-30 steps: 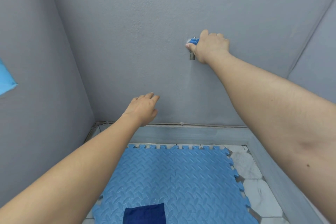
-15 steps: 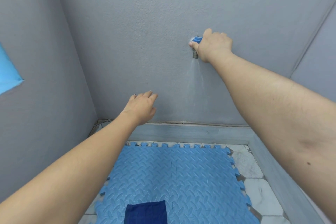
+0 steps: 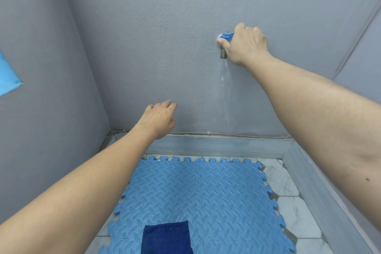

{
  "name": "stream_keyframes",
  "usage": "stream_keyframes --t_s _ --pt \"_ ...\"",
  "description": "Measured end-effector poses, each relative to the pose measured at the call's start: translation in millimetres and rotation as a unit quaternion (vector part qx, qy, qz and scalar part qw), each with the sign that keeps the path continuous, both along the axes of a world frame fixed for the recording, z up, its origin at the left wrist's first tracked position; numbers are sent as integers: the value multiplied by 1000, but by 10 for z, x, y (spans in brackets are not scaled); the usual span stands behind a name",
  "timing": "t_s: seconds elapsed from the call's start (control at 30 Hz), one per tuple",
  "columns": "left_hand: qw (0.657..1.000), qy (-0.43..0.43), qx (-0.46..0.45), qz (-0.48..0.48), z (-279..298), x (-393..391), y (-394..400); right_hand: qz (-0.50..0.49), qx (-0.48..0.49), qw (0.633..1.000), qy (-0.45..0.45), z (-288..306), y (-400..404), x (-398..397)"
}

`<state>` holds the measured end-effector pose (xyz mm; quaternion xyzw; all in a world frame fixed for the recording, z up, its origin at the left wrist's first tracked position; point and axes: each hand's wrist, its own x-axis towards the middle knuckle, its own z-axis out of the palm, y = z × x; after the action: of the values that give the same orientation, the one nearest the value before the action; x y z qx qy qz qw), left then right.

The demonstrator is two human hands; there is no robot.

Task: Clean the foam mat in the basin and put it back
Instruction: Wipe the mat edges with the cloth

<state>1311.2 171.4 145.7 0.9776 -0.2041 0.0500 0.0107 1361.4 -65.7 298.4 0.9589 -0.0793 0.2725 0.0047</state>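
Gripping the blue tap [image 3: 225,37] on the back wall, the right hand [image 3: 246,44] is closing around its handle, and a thin stream of water [image 3: 225,80] is falling from the spout down the wall. The left hand [image 3: 159,118] is hanging loosely open in the air near the wall, holding nothing. The mat [image 3: 206,198] is lying flat on the tiled floor of the basin [image 3: 286,181], near the back kerb, with a dark blue cloth [image 3: 166,237] resting on its near edge. Nothing else is showing inside the basin, and no pooled water is visible around the mat. Judging from this, the task is only beginning: water is just running, the mat appears not yet scrubbed or rinsed, and lifting it out and putting it back is all remaining.
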Motion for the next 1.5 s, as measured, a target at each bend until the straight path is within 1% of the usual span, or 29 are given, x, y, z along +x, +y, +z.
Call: stream_keyframes --t_s 0.13,0.23,0.5,0.6,0.67,0.73,0.77,0.8,0.83,0.87,0.9,0.93,0.97,1.0,1.03,1.1,1.13,1.2,1.27,1.33,1.37,1.43,1.5 --pt "1000 -9 -9 -7 -92 18 68 62 20 998 16 25 -148 42" --pt "1000 -16 -8 -10 -152 35 134 100 25 995 12 18 -222 88" --pt "1000 -24 -2 -10 -262 62 194 132 26 991 3 -2 -277 141" --pt "999 -24 -12 -16 -295 13 147 127 62 990 17 -20 -224 88" --pt "998 -22 -50 -17 -396 -112 116 150 108 982 -23 -170 -191 -78" --pt "995 2 -98 -33 -667 -373 86 180 147 967 -106 -661 -172 -397" --pt "993 26 -110 -45 -875 -558 62 190 170 958 -131 -1073 -174 -609" --pt "991 61 -106 -59 -1133 -767 30 191 192 955 -121 -1565 -188 -856" --pt "987 102 -96 -75 -1401 -998 -7 177 209 959 -72 -2115 -227 -1128" --pt "981 149 -86 -84 -1702 -1249 -34 147 220 964 13 -2679 -296 -1415" --pt "975 189 -69 -91 -2013 -1491 -45 107 219 963 118 -3219 -404 -1706" --pt "972 208 -47 -99 -2307 -1714 -32 59 204 951 223 -3704 -538 -1988" --pt "972 205 -19 -112 -2585 -1897 7 17 182 937 298 -4107 -664 -2252" --pt "971 207 2 -117 -2811 -2026 70 -9 160 929 333 -4426 -768 -2464" --pt "973 197 16 -115 -2974 -2089 152 -23 145 930 338 -4634 -826 -2621" --pt "981 173 7 -89 -3195 -1972 309 -37 131 941 309 -4800 -854 -2766" --pt "985 161 -16 -55 -3262 -1840 371 -40 129 945 299 -4811 -849 -2769" --pt "987 133 -64 69 -3289 -1510 447 -34 122 949 289 -4807 -824 -2758" --pt "967 104 -98 211 -3286 -1096 448 -35 116 953 277 -4826 -819 -2748" --pt "938 87 -115 314 -3284 -690 362 -35 110 958 261 -4862 -832 -2744" --pt "929 87 -120 340 -3268 -506 276 -33 105 960 256 -4872 -839 -2743" --pt "924 103 -128 344 -3256 -190 -23 -27 101 963 246 -4897 -867 -2711" --pt "945 115 -113 285 -3261 -6 -503 -22 103 964 242 -4898 -889 -2686"
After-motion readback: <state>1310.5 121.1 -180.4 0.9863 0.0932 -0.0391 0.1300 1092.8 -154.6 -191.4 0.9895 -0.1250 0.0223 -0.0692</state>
